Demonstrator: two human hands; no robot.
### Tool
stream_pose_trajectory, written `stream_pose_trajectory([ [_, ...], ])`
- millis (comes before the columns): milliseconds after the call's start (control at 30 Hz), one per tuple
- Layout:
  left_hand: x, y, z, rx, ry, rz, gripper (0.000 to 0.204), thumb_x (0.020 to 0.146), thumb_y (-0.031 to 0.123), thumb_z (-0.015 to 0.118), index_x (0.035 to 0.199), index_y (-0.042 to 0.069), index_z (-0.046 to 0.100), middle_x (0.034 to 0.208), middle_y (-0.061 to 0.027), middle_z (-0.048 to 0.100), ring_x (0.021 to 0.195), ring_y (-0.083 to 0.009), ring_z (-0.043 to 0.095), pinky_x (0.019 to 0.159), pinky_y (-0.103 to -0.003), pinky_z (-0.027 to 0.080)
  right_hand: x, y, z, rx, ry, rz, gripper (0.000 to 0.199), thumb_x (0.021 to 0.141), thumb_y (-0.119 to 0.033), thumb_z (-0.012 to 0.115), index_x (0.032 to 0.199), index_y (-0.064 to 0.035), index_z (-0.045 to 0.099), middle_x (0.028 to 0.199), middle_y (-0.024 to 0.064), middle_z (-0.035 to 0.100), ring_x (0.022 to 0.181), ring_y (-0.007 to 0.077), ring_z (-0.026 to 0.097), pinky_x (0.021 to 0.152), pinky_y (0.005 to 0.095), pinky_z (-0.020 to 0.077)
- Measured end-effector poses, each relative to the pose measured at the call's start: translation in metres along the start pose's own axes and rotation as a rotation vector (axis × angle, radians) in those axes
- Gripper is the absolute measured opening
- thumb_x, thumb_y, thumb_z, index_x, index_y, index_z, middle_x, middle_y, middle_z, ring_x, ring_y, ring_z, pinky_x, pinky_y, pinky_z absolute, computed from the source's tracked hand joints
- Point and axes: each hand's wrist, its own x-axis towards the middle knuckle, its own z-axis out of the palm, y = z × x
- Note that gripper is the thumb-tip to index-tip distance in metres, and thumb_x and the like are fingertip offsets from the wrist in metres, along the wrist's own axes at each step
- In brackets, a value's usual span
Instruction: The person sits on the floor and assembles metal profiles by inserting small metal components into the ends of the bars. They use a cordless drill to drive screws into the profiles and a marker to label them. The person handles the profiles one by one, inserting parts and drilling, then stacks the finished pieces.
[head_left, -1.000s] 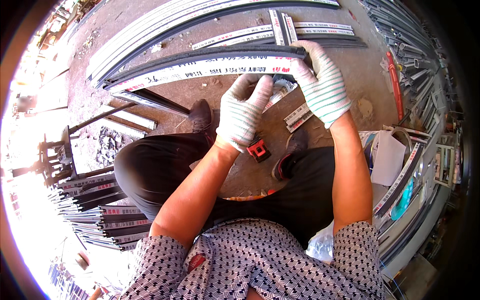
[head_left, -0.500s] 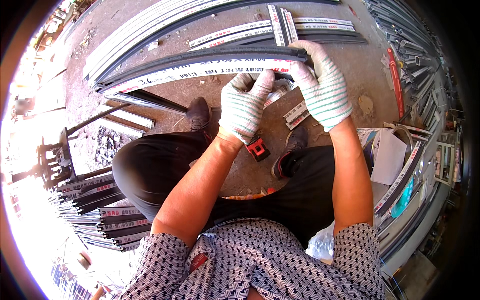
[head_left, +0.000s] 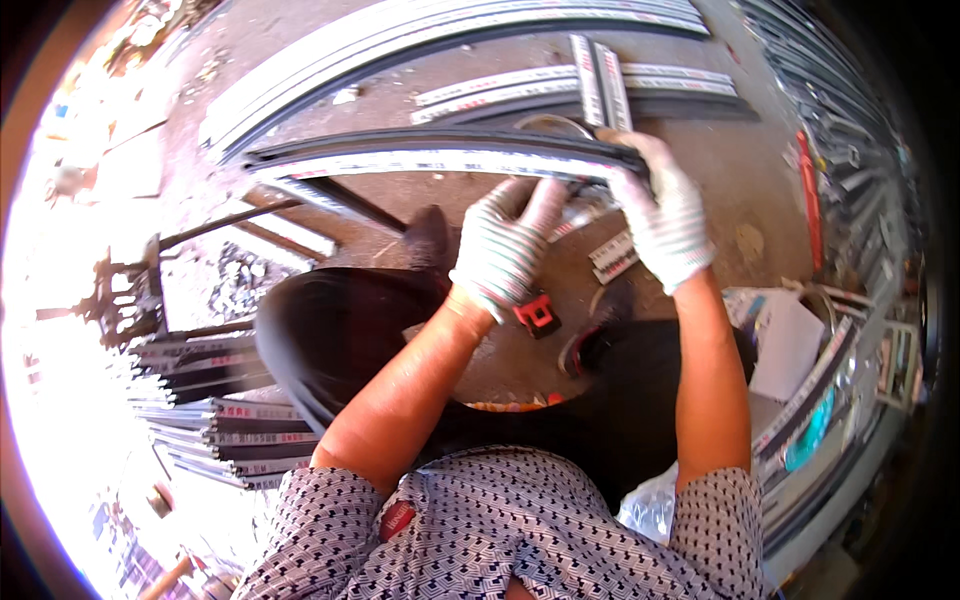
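A long frame profile (head_left: 400,163), dark on top with a white printed film along its near side, lies across in front of me. My right hand (head_left: 668,225), in a white glove with green stripes, is closed round its right end. My left hand (head_left: 508,240), gloved alike, pinches at its lower edge a little left of there; its fingertips are partly hidden. Just behind the profile, by my right hand, a thin strip (head_left: 553,120) curves up in a loop. Motion blurs the profile and both gloves.
Long profiles (head_left: 450,28) lie on the floor ahead, two short ones crossing others. A red and black tape measure (head_left: 538,316) lies between my feet. Profiles are stacked at left (head_left: 255,430) and far right. A red bar (head_left: 808,200) lies at right, near a cardboard piece (head_left: 787,345).
The whole view has shifted, so the scene sits lower and further right. A thin looped strip now shows behind the profile near my right hand. Both hands stay on the profile.
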Motion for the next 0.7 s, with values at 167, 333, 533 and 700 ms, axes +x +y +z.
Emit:
stream_pose_trajectory([
  [167, -0.039, 0.052, -0.035, 0.379, 0.241, 0.374, 0.017, 0.097, 0.014, 0.071, 0.106, 0.000, 0.071, 0.091, -0.0076, 0.072, 0.083, -0.0118, 0.065, 0.079, -0.028, 0.054, -0.005, -0.003, -0.003, -0.158, 0.018, -0.004, 0.032, 0.101, -0.019, 0.063, 0.131, -0.0080, 0.060, 0.113, 0.0096, 0.069, 0.102, 0.0190, 0.064, 0.094, 0.0348, 0.0509],
  [333, -0.008, 0.110, -0.126, 0.358, 0.705, 0.649, 0.027, 0.099, 0.019, 0.068, 0.118, 0.001, 0.068, 0.100, -0.0057, 0.070, 0.088, -0.0103, 0.063, 0.077, -0.024, 0.052, -0.011, -0.013, 0.005, -0.027, 0.073, 0.113, 0.046, 0.107, -0.043, 0.049, 0.134, -0.0076, 0.062, 0.111, 0.0043, 0.064, 0.095, 0.0111, 0.056, 0.089, 0.0285, 0.0467],
  [533, 0.023, 0.104, -0.210, 0.312, 0.592, 0.247, 0.037, 0.098, 0.039, 0.069, 0.116, 0.008, 0.074, 0.103, -0.0017, 0.072, 0.093, -0.0120, 0.063, 0.083, -0.030, 0.052, -0.003, -0.010, 0.022, 0.120, 0.152, 0.121, 0.050, 0.110, -0.038, 0.038, 0.138, -0.0034, 0.061, 0.133, 0.0107, 0.063, 0.121, 0.0183, 0.056, 0.108, 0.0349, 0.0407],
  [700, 0.031, 0.089, -0.227, 0.211, 0.346, 0.122, 0.049, 0.098, 0.044, 0.068, 0.128, 0.006, 0.067, 0.115, -0.0068, 0.071, 0.108, -0.0188, 0.065, 0.097, -0.038, 0.050, -0.004, -0.003, 0.027, 0.343, 0.250, 0.298, 0.058, 0.107, -0.042, 0.046, 0.148, -0.0017, 0.048, 0.139, 0.0150, 0.059, 0.128, 0.0226, 0.054, 0.115, 0.0399, 0.0366],
])
